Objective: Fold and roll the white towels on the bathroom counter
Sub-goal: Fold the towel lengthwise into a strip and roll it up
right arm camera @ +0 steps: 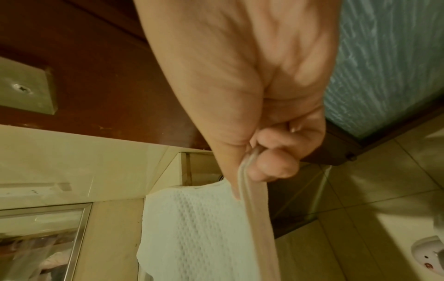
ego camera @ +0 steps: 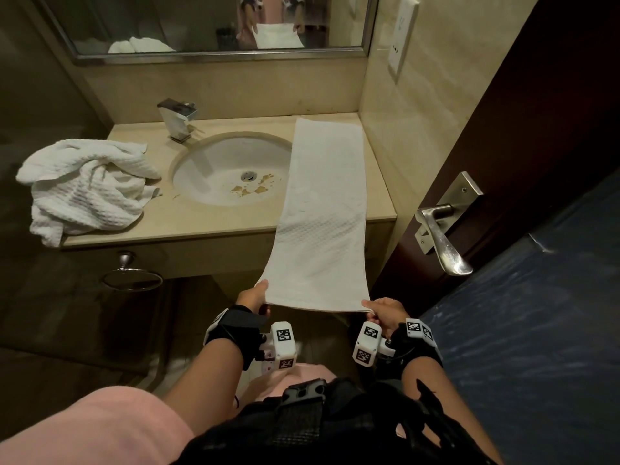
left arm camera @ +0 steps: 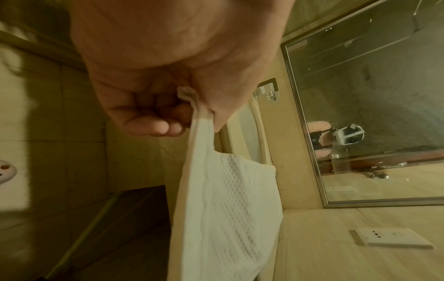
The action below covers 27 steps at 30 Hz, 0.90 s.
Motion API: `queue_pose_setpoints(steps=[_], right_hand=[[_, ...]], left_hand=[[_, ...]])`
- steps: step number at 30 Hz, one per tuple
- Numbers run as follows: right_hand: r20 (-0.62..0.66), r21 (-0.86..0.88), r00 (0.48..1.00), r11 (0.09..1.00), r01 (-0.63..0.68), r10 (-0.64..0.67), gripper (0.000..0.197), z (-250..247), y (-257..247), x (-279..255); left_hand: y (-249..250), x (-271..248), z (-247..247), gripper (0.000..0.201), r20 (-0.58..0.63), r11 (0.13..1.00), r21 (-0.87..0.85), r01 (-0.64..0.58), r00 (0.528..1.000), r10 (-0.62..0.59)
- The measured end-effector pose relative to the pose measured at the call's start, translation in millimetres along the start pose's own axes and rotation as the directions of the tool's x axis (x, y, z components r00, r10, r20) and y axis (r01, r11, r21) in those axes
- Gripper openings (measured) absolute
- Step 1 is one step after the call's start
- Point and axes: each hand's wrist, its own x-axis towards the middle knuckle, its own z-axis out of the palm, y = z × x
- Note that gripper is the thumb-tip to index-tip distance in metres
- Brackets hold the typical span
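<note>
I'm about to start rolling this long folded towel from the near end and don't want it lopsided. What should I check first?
1. Left hand pinches its near corner of the long folded white towel: ok.
2. Right hand pinches the other corner: ok.
3. Far end lies flat on the beige stone counter: ok.
4. Near end supported: not ok, it hangs off the counter edge.
5. Layers' edges aligned: cannot tell.
6. Crumpled white towel clear of the strip: ok, left of the round sink.
</note>
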Motion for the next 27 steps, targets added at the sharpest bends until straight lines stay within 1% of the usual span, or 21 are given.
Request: queue_pose_setpoints(steps=[4,5,7,10,13,14,15,16,18,19,20,21,22,23,25,27], right_hand=[[-0.019,-0.017,0.999,0.999,-0.029,0.028,0.012,-1.8,-0.4,3.9],[-0.031,-0.020,0.999,0.999,-0.036,0.035,0.010,-1.7,-0.9,4.0],[-0.059,-0.035,0.997,0.998,-0.053,0.051,0.010,-0.7,-1.1,4.0],[-0.073,-0.040,0.996,0.997,-0.060,0.057,0.015,-0.7,-0.9,2.9],[-0.070,-0.025,0.996,0.998,-0.056,0.055,0.010,0.8,1.9,0.3],[-0.072,-0.007,0.996,0.998,-0.059,0.058,0.009,2.1,3.8,0.0],[-0.067,0.008,0.995,0.998,-0.068,0.068,0.009,3.6,5.0,-1.3],[-0.067,0.009,0.994,0.996,-0.084,0.084,0.013,5.1,5.6,-2.4],[-0.062,-0.012,0.991,0.993,-0.119,0.118,0.027,5.6,5.0,-5.1],[-0.056,-0.015,0.991,0.992,-0.127,0.126,0.029,4.9,3.1,-7.0],[-0.050,-0.006,0.990,0.991,-0.131,0.131,0.028,3.8,1.5,-7.8],[-0.048,0.008,0.991,0.992,-0.127,0.127,0.025,2.9,-1.2,-9.8],[-0.045,0.036,0.992,0.993,-0.116,0.118,0.022,2.6,-3.5,-11.0],[-0.039,0.060,0.993,0.992,-0.112,0.114,0.023,2.6,-4.9,-12.5],[-0.033,0.096,0.993,0.990,-0.108,0.111,0.021,3.4,-5.4,-15.1],[-0.035,0.092,0.995,0.992,-0.086,0.090,0.023,3.6,-4.8,-19.0]], left_hand=[[-6.8,18.7,-9.8,0.044,0.040,1.000,0.014,0.020,0.999,-0.020],[-7.8,20.5,-11.1,0.043,0.052,0.999,0.032,0.019,0.998,-0.021],[-13.4,34.9,-14.5,0.039,0.050,0.998,0.064,0.022,0.998,-0.025],[-11.7,18.5,-15.2,0.031,0.076,0.996,0.083,0.013,0.997,-0.019],[-10.6,5.7,-17.6,0.013,0.064,0.996,0.085,-0.004,0.998,-0.001],[-11.0,4.9,-17.7,0.014,0.054,0.996,0.090,-0.012,0.999,0.007],[-7.8,-2.3,-16.4,0.019,0.038,0.991,0.131,-0.021,0.999,0.017],[-8.3,3.1,-17.3,0.025,0.021,0.986,0.162,-0.046,0.999,0.043],[-11.5,23.8,-21.5,0.030,0.011,0.954,0.282,-0.099,0.995,0.100],[-15.0,41.4,-24.8,0.031,0.031,0.944,0.309,-0.118,0.993,0.114],[-15.7,47.4,-26.6,0.029,0.043,0.953,0.281,-0.111,0.994,0.103],[-14.6,42.4,-27.6,0.021,0.059,0.961,0.249,-0.121,0.992,0.109],[-13.3,33.9,-27.9,0.008,0.072,0.971,0.209,-0.117,0.992,0.104],[-8.7,13.4,-27.1,0.005,0.082,0.984,0.142,-0.110,0.992,0.099],[-4.8,-13.8,-26.1,0.017,0.122,0.996,0.007,-0.090,0.989,0.088],[-2.9,-25.6,-27.5,0.027,0.160,0.996,-0.074,-0.050,0.985,0.062]])
